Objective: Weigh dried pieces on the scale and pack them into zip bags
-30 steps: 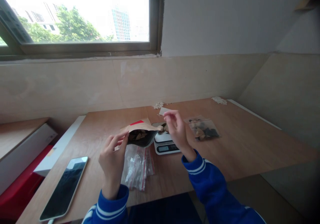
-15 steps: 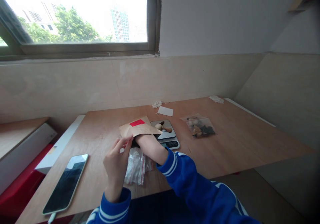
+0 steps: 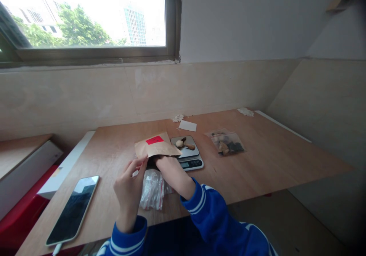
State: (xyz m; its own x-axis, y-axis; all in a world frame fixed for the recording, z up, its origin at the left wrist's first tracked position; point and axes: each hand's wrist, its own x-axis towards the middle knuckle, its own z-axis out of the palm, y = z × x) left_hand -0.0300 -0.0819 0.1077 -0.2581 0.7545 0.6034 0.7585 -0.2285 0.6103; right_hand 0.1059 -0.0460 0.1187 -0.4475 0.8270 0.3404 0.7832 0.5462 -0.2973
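Head: wooden table [image 3: 257, 160] below window [image 3: 90, 22]

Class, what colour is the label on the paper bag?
The label is red; the head view shows it best.

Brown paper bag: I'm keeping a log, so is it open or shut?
Open: the right hand reaches inside the brown paper bag; the left hand holds its edge.

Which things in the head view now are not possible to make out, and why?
In the head view:
Right hand: fingers hidden inside the brown paper pouch.
Red rectangular label: any marks too small to read.
White digital scale: display digits too small.
White cable: far end cut off by the bottom edge.
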